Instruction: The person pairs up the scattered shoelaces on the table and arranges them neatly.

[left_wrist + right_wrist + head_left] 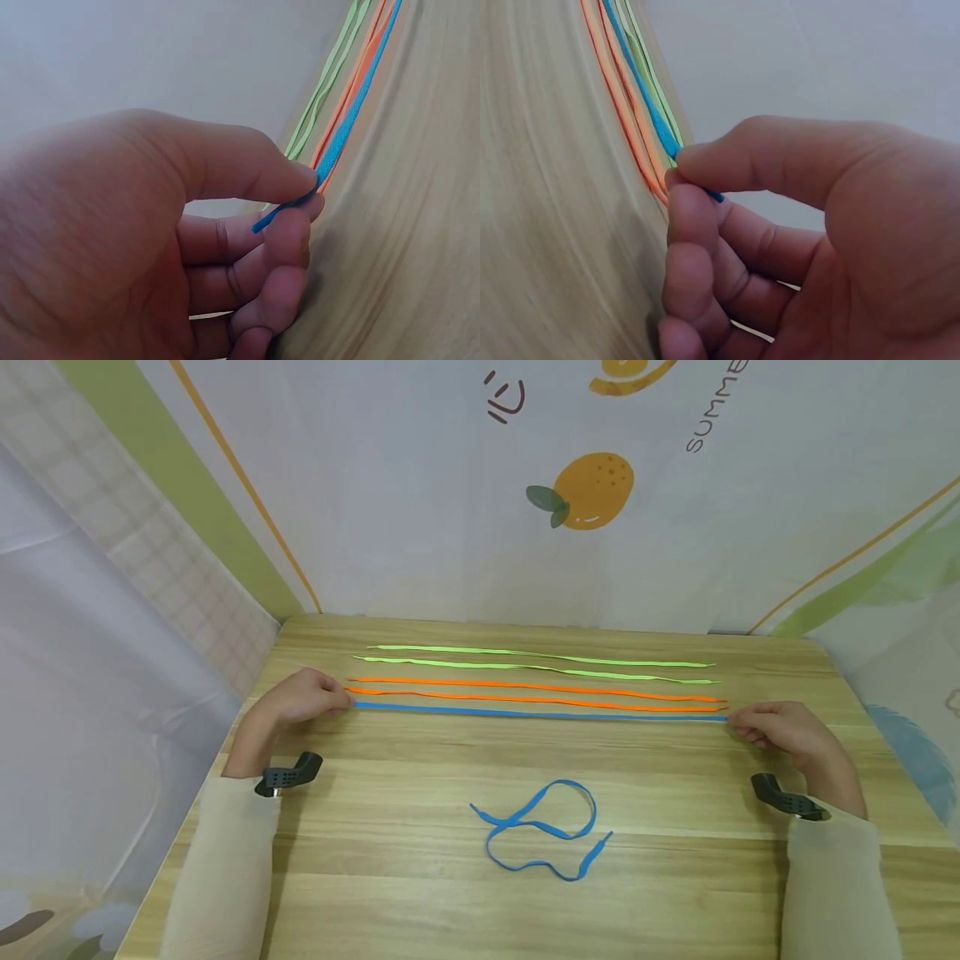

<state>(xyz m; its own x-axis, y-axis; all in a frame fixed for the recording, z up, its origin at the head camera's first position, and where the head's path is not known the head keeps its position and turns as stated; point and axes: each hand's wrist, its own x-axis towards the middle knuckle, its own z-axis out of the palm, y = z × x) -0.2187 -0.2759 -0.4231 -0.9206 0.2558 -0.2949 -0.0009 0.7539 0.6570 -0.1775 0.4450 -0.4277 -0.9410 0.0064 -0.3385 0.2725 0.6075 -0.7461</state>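
A blue shoelace (pixel 525 714) is stretched straight between my two hands. My left hand (pixel 307 695) pinches one end between thumb and forefinger, and its dark tip pokes out past the thumb in the left wrist view. At the other end, my right hand (pixel 783 728) holds the lace the same way, a bit of its tip (pixel 717 196) showing. Just beyond the taut lace lie two orange shoelaces (pixel 540 687), side by side and nearly parallel to it. Farther back are two light green shoelaces (pixel 540 668), also laid out lengthwise.
A second blue shoelace (pixel 592 806) lies in loose loops on the wooden table (pixel 390 893), nearer to me. Behind the table's far edge hangs a white printed cloth (pixel 420 527). Both wrists carry a black camera mount (pixel 292 772).
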